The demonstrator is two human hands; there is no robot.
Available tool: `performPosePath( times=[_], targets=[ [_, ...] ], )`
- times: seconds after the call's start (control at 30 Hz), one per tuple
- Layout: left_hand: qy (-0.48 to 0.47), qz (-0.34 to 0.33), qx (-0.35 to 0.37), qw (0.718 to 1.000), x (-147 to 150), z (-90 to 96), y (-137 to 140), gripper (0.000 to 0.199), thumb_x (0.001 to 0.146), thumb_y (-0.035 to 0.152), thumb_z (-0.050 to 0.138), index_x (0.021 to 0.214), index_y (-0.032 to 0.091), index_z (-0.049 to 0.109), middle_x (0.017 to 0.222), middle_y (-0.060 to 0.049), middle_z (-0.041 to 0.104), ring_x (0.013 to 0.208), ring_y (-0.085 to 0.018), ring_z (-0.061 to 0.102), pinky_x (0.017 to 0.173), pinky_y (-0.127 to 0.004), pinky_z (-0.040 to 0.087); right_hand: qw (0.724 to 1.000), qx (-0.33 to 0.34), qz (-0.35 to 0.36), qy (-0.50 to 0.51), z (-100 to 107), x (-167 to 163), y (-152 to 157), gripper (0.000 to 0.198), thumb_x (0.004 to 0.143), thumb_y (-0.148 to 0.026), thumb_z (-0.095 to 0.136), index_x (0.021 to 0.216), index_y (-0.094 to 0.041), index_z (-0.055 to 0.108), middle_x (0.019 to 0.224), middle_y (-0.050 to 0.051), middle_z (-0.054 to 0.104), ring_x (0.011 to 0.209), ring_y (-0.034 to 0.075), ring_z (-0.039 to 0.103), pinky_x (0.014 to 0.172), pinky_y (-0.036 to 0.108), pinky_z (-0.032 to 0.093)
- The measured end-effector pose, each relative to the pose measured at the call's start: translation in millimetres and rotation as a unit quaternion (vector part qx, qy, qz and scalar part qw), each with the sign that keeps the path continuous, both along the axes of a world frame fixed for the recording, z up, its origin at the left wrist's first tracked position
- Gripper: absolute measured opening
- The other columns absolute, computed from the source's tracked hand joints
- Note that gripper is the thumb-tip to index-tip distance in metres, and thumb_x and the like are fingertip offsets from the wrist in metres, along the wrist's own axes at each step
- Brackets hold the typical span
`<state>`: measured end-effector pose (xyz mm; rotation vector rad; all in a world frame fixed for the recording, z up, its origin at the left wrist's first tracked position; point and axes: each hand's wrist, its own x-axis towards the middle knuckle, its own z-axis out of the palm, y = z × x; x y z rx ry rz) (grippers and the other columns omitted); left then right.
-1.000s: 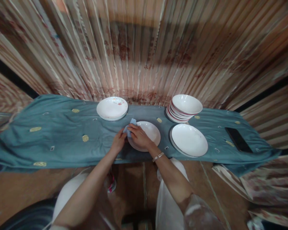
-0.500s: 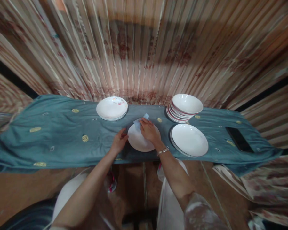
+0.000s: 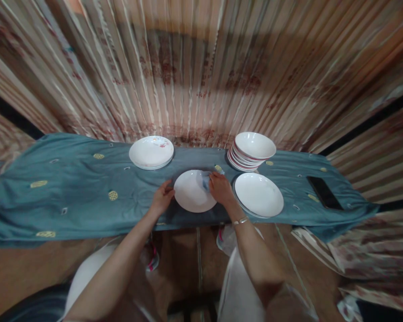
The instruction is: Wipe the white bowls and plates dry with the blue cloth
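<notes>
A white plate point(image 3: 192, 193) lies before me at the front of the cloth-covered table. My left hand point(image 3: 164, 195) grips its left rim, the thumb lying at the edge and the fingers curled around the side. At the plate's right edge, my right hand point(image 3: 220, 188) is closed on a pale blue cloth point(image 3: 205, 181), part of which shows against the plate's surface. The fingertips of that hand are partly hidden by the cloth and the hand itself.
White plates point(image 3: 259, 195) are stacked to the right, with a pile of bowls point(image 3: 254, 145) behind them. Flower-patterned plates point(image 3: 151, 153) stand at the back left. A black phone point(image 3: 324, 192) lies far right on the green tablecloth point(image 3: 83, 192). A pleated curtain point(image 3: 188, 80) hangs behind.
My right hand has moved from the middle of the plate to its right edge, taking the cloth along. The left hand stays at the left rim. The view has shifted slightly.
</notes>
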<state>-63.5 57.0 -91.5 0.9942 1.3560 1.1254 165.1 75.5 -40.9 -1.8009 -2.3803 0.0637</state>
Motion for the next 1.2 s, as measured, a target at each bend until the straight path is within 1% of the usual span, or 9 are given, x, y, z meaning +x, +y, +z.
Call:
performPosePath(
  times=[0.13,0.23,0.33,0.6,0.8,0.93,1.1,1.2],
  targets=[
    [-0.002,0.005,-0.001,1.0,-0.1,0.6,0.1,0.052,0.067,0.015,0.064,0.119,0.012,0.056,0.072,0.001,0.063,0.063,-0.014,0.06,0.061,-0.028,0.05,1.0,0.0,0.014,-0.021,5.3,4.8,-12.4,0.031,0.092,-0.014,0.037,0.104,-0.01,0.065,0.112,0.016,0.064,0.108,0.024,0.055,0.097,0.037,0.04],
    [-0.002,0.0,0.007,1.0,-0.3,-0.3,0.6,0.052,0.066,0.019,0.065,0.117,0.013,0.057,0.072,0.001,0.063,0.064,-0.015,0.06,0.06,-0.028,0.049,0.998,-0.012,0.041,-0.049,9.7,7.1,-20.7,0.031,0.091,-0.011,0.037,0.098,-0.009,0.067,0.108,0.017,0.066,0.11,0.025,0.053,0.096,0.037,0.039],
    [0.007,-0.003,0.015,1.0,-0.8,-2.9,1.9,0.054,0.064,0.022,0.067,0.116,0.014,0.058,0.071,0.001,0.063,0.062,-0.015,0.059,0.059,-0.029,0.048,0.996,-0.024,0.055,-0.06,12.5,10.9,-27.6,0.03,0.091,-0.01,0.038,0.094,-0.01,0.068,0.103,0.016,0.067,0.11,0.025,0.052,0.097,0.038,0.038],
    [0.019,-0.005,0.017,1.0,-1.0,-5.4,4.1,0.056,0.063,0.025,0.066,0.116,0.013,0.058,0.067,0.002,0.062,0.058,-0.014,0.057,0.057,-0.028,0.046,0.991,-0.054,0.093,-0.074,25.5,23.4,-47.0,0.029,0.089,-0.009,0.041,0.09,-0.011,0.07,0.102,0.014,0.068,0.107,0.024,0.056,0.096,0.036,0.037],
    [0.021,-0.008,0.022,0.999,-1.2,-5.7,3.9,0.056,0.063,0.025,0.065,0.117,0.012,0.058,0.064,0.002,0.061,0.056,-0.014,0.056,0.057,-0.028,0.045,0.983,-0.113,0.137,-0.038,34.6,25.9,-57.3,0.022,0.089,-0.013,0.048,0.085,-0.013,0.07,0.097,0.011,0.069,0.095,0.021,0.06,0.092,0.035,0.039],
    [0.029,-0.006,0.024,0.999,-1.8,-6.7,3.5,0.057,0.064,0.025,0.064,0.119,0.01,0.057,0.065,0.001,0.062,0.057,-0.015,0.057,0.058,-0.029,0.045,0.973,-0.151,0.174,0.019,37.3,20.3,-64.7,0.018,0.089,-0.016,0.053,0.089,-0.014,0.071,0.099,0.009,0.069,0.097,0.019,0.059,0.089,0.031,0.041],
    [0.034,-0.006,0.025,0.999,-1.6,-7.4,3.7,0.055,0.064,0.027,0.065,0.116,0.011,0.06,0.064,0.002,0.062,0.056,-0.015,0.056,0.058,-0.029,0.045,0.963,-0.159,0.201,0.08,31.0,1.0,-70.5,0.015,0.088,-0.02,0.059,0.094,-0.016,0.072,0.1,0.008,0.069,0.103,0.02,0.059,0.088,0.029,0.042],
    [0.049,0.001,0.029,0.998,-1.3,-8.6,4.1,0.054,0.064,0.028,0.065,0.115,0.01,0.061,0.067,0.0,0.065,0.059,-0.016,0.057,0.06,-0.03,0.046,0.955,-0.157,0.227,0.11,22.7,-10.5,-67.5,0.016,0.089,-0.02,0.057,0.093,-0.016,0.072,0.099,0.008,0.07,0.101,0.019,0.06,0.089,0.029,0.042]
  ],
)
